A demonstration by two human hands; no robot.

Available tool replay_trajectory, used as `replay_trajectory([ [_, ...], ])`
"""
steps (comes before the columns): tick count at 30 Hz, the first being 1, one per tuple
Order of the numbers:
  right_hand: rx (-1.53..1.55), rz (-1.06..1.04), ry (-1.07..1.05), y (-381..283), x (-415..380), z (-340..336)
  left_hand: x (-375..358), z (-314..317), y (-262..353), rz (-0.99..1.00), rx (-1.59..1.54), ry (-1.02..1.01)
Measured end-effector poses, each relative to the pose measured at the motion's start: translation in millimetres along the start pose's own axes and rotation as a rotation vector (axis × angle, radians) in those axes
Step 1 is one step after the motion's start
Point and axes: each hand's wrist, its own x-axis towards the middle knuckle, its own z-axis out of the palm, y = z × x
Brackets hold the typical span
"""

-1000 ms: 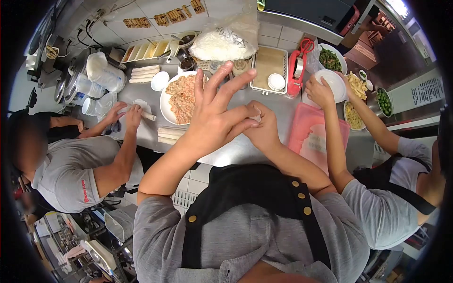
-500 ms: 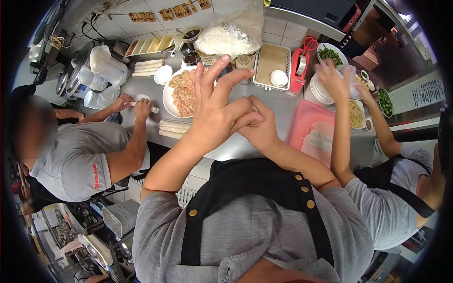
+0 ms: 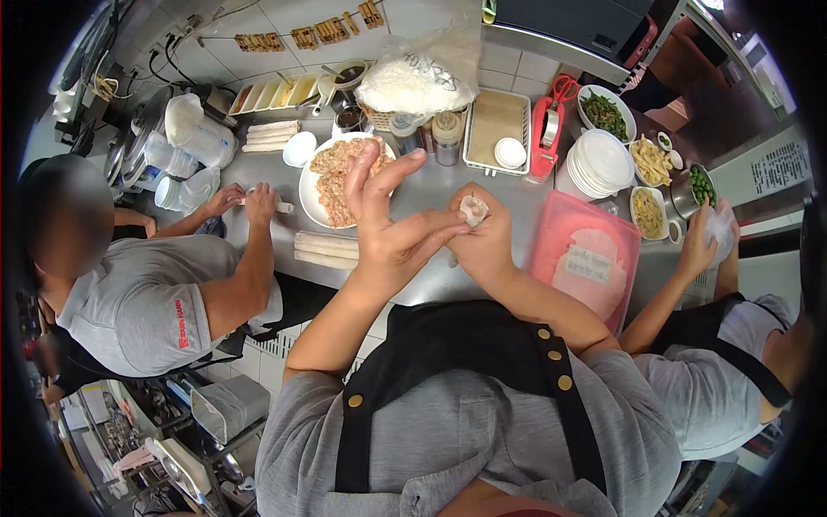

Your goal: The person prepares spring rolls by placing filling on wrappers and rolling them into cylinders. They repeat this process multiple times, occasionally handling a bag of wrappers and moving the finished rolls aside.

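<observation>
A small pale dumpling (image 3: 474, 210) shows at the top of my right hand (image 3: 484, 246), whose fingers are wrapped round it. My left hand (image 3: 388, 215) touches the dumpling with its thumb and index finger, while its other fingers point upward. Behind my left hand is a white bowl (image 3: 307, 185) of pinkish minced filling (image 3: 330, 177). To the right lies a pink container (image 3: 541, 258) with a labelled bag inside.
At the left, a co-worker's hands (image 3: 254, 202) hold a pale roll. More rolls (image 3: 326, 250) lie near my left forearm. A tray (image 3: 471, 129), a red tape dispenser (image 3: 543, 138) and stacked white lids (image 3: 599, 164) stand behind. Another co-worker's hands (image 3: 699, 246) are at the right.
My hands have moved slightly right and the dumpling has come into view. The right co-worker's hands have moved from the stacked lids toward the right edge, holding a clear bag.
</observation>
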Motion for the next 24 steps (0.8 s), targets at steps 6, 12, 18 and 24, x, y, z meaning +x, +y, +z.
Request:
replay_trajectory([
  [6, -0.105, 0.013, -0.005, 7, -2, -3, 2, 0, -8, 0.083, 0.007, -0.113],
  [12, -0.208, -0.010, -0.058, 24, 4, -11, 13, 4, -16, 0.304, 0.132, -0.290],
  [18, -0.072, -0.125, 0.151, 28, 6, 2, 19, 10, -10, 0.211, 0.202, -0.381],
  [24, 0.010, 0.017, 0.067, 12, 0, 0, 21, 7, 0, -0.078, -0.102, -0.315],
])
